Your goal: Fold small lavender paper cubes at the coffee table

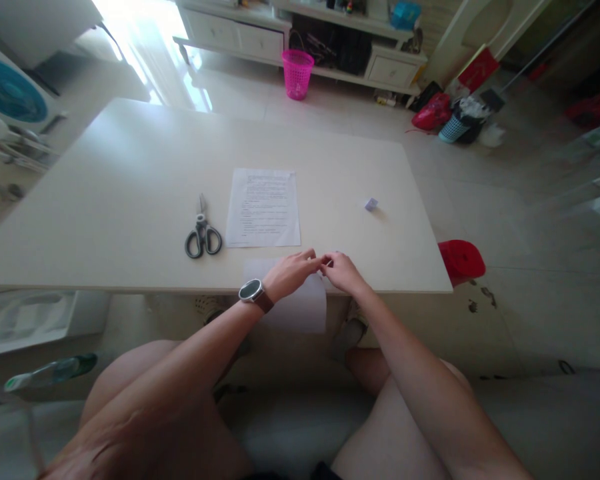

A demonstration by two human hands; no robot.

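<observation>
My left hand [293, 272], with a watch on its wrist, and my right hand [343, 271] meet fingertip to fingertip at the near edge of the table [105, 200]. Both pinch something small that I cannot make out. Under them lies a blank white sheet [300, 307] that hangs over the table's edge. Just beyond the hands is a printed sheet of paper [263, 207]. Grey-handled scissors [203, 231] lie to its left, blades pointing away from me. A small pale folded paper piece [371, 204] sits to the right.
A red stool [461, 259] stands by the table's right corner. On the floor beyond are a pink basket [297, 73], a white cabinet [300, 33] and bags and a bin [453, 120]. A green bottle [50, 373] lies at lower left.
</observation>
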